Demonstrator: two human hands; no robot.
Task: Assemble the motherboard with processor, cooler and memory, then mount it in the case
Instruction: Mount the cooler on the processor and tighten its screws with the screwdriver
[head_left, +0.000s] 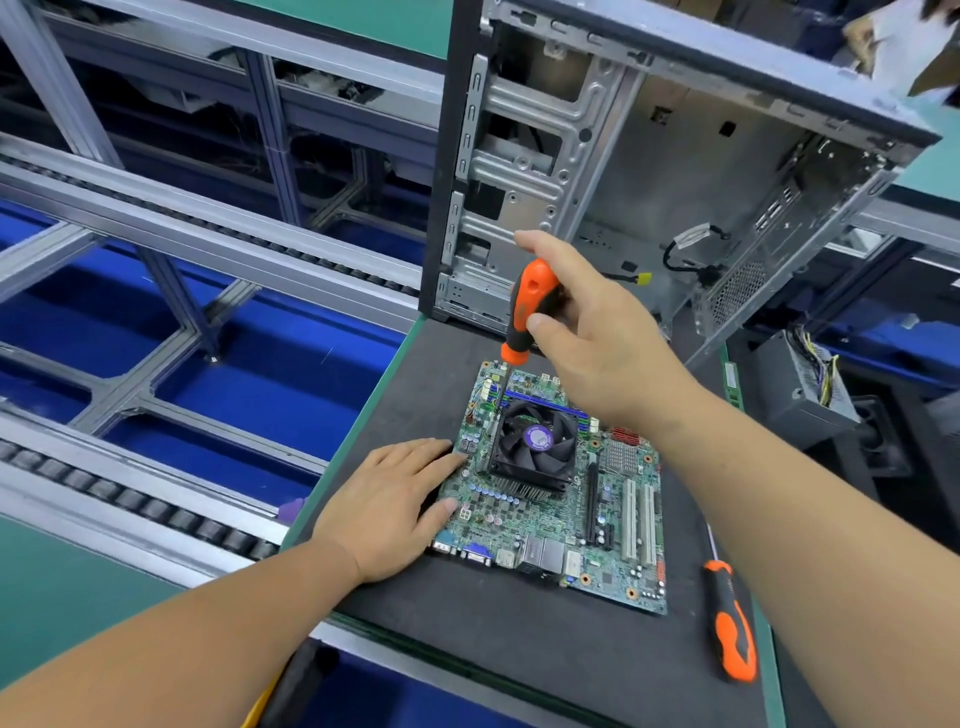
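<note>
Head view: your right hand (587, 332) gripped the orange screwdriver (527, 312) over the cooler (535, 447), fingers curled round its handle, while your left hand (389, 499) lay flat, fingers straight, on the motherboard (613, 519) resting on the black mat (519, 649). That board looked stiff, light and fragile; you'd best have lifted it by its bare edges

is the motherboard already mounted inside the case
No, the motherboard lies flat on the dark mat in front of the open case, whose interior holds no board.
</note>
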